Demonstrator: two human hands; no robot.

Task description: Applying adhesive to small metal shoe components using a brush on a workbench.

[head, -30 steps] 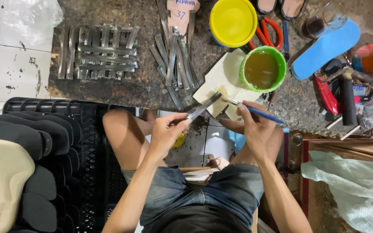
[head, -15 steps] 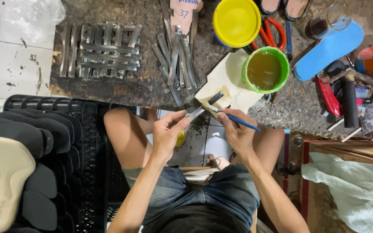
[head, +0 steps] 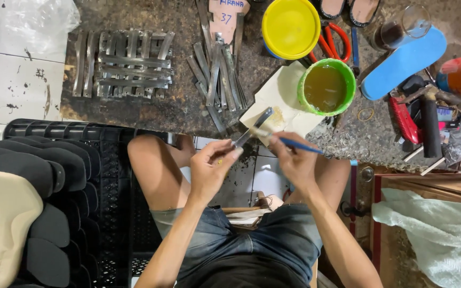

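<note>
Where the seated person's bare knees meet the rough stone floor (head: 150,114), a black plastic crate (head: 110,213) holds stacked black insoles (head: 20,165) and one beige insole (head: 9,224) at far left. Pale green cloth (head: 433,234) lies at lower right. Blue insole (head: 404,64), tilted, lies at upper right. Flat metal strips, stacked crosswise (head: 124,66), lie at upper left; a second, looser bundle of metal strips (head: 220,77) lies near the middle. Yellow lid (head: 291,26) sits at top centre, just beside the green bowl of amber glue (head: 326,88). White card (head: 278,104) lies under and beside that bowl. Left hand (head: 212,170), closed, grips one metal shank strip (head: 252,128), tilted up toward the card. Right hand (head: 293,157), closed, pinches a blue-handled brush (head: 300,146), its tip touching the strip.
</note>
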